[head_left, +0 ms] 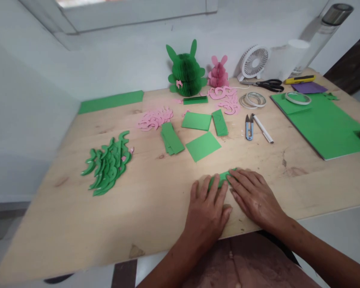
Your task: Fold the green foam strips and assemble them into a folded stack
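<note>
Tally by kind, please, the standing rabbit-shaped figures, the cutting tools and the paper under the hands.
Figures, green honeycomb-paper rabbit and pink honeycomb-paper rabbit: 2
Cutting tools, black-handled scissors, blue-handled snips, yellow cutter: 3
Green paper piece under left hand and right hand: 1
Total: 6

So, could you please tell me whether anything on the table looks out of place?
Small pink scraps show along the right side of the green cutout pile, odd because that pile is otherwise green.
</note>
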A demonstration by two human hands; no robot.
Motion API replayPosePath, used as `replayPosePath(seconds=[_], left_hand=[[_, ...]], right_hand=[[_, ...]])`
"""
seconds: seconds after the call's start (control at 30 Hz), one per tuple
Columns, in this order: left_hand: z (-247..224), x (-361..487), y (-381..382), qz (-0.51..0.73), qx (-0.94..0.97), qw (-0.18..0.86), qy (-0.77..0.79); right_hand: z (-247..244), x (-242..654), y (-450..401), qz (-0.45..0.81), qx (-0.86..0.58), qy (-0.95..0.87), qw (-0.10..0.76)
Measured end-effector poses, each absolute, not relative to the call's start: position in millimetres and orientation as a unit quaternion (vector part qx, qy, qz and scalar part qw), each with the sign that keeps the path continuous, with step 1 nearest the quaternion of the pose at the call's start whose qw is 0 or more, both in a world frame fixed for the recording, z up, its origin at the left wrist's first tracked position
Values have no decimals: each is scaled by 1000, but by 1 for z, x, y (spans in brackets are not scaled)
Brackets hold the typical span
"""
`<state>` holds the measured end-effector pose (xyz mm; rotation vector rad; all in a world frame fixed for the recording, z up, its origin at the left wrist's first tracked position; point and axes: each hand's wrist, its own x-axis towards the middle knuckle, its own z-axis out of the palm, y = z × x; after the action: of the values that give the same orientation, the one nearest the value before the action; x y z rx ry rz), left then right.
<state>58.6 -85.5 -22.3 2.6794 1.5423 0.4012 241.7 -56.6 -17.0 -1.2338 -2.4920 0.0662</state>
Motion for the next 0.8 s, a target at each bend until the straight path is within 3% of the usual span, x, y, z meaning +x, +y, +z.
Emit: replayPosePath(seconds=[0.8], left_hand=[[-24,58,-87,115,848,18,517]], right_hand=[[-19,242,-58,8,-436,-885,162]])
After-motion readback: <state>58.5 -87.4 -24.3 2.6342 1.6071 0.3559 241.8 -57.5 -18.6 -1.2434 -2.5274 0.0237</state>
